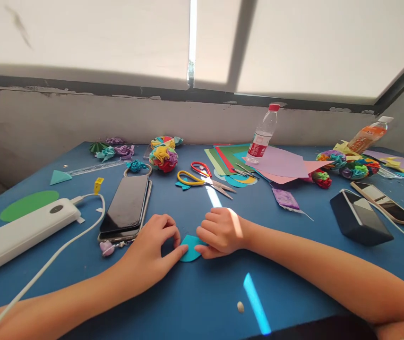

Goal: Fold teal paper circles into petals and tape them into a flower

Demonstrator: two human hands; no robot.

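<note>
Now your hands meet on a teal paper piece (190, 249).
Left hand (152, 245) pins it with a fingertip; right hand (219, 232), curled, pinches its edge — flat on the blue desk (194, 302), beside the phones (125, 208).

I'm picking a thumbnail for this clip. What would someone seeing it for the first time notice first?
Most likely the two hands at front centre: the left hand and right hand meet on a small teal paper piece lying on the blue table. Next comes the bright multicoloured paper ball behind them, with red- and yellow-handled scissors just to its right.
</note>
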